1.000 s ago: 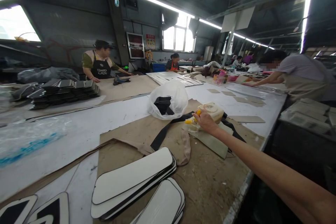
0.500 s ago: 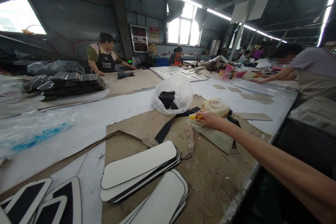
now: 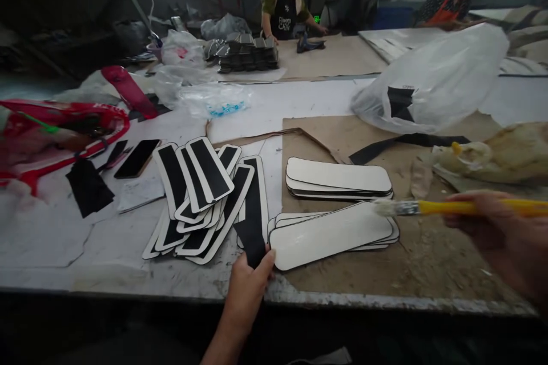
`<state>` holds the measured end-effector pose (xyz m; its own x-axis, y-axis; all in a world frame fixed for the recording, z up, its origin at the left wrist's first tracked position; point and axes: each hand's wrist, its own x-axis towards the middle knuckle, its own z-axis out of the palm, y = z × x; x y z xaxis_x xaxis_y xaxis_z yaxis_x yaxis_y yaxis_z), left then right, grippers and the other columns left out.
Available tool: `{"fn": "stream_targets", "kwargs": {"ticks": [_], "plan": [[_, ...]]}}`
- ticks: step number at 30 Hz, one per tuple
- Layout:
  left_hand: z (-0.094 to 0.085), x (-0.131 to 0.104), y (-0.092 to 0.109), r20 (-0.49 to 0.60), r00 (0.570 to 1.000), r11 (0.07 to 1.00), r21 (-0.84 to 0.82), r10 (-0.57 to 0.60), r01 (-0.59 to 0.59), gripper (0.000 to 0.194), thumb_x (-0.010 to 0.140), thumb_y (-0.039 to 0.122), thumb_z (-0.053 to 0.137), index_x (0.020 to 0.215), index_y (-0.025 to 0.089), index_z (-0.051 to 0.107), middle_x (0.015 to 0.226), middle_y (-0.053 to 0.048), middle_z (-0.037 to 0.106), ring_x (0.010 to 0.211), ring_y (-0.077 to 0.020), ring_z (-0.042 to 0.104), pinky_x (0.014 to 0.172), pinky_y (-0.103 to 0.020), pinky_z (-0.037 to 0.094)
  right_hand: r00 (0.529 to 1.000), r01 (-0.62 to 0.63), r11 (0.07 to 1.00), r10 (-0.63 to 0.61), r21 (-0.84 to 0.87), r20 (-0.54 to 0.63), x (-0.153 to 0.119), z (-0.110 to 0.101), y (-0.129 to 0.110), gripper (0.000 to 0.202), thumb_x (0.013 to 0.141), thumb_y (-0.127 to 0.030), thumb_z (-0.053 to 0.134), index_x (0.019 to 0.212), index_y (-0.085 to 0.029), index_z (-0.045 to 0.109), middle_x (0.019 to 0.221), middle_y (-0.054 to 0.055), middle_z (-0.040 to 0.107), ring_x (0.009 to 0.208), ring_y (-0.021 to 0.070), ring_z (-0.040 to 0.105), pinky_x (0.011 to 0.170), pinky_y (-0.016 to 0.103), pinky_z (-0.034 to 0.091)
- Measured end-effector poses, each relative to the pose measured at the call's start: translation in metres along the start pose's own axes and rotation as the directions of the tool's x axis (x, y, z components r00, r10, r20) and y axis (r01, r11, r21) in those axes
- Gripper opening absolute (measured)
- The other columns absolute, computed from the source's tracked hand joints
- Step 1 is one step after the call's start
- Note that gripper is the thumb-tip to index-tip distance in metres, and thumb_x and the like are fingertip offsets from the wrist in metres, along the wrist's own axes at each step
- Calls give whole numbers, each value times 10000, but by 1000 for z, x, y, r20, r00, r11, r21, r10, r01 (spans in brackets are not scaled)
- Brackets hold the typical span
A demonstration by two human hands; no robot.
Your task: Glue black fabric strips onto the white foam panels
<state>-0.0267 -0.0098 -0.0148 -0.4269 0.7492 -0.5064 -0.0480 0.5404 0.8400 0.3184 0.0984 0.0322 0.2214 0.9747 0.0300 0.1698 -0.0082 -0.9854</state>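
Note:
My right hand point(image 3: 492, 228) is closed around the yellow handle of a paintbrush point(image 3: 411, 208). Its pale bristles hang over the right end of the top white panel point(image 3: 329, 234) in the nearer fanned stack. At the table's front edge, my left hand point(image 3: 252, 274) pinches the end of a black fabric strip point(image 3: 252, 239), with the thumb against that stack's left end. Behind lies a second stack of white rounded panels point(image 3: 338, 174). To the left is a loose heap of black panels with white borders point(image 3: 209, 171).
A yellowed, glue-crusted container point(image 3: 509, 151) stands at the right, behind the brush. Farther back sits a white plastic bag point(image 3: 440, 80). A phone point(image 3: 137, 158) and a red bag point(image 3: 107, 120) lie left. Two people work across the table, beside a pile of dark pieces point(image 3: 248, 54).
My view has swung left and down. The right hand has brought the brush from beside the glue-crusted container to over the near white stack. My left hand has come into view.

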Motion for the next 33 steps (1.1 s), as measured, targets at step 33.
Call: {"fn": "stream_targets", "kwargs": {"ticks": [33], "plan": [[-4,6,-14,17,995,994,-43,99,-98,437,621,510,676,833,131,625,483,12,579,434,-166,501,470,-283,380,809,551,552,-537,-626,240,-80,67,-12,116,846,-260,515,913,-231,606,910,81,633,889,228,606,829,387,481]]}}
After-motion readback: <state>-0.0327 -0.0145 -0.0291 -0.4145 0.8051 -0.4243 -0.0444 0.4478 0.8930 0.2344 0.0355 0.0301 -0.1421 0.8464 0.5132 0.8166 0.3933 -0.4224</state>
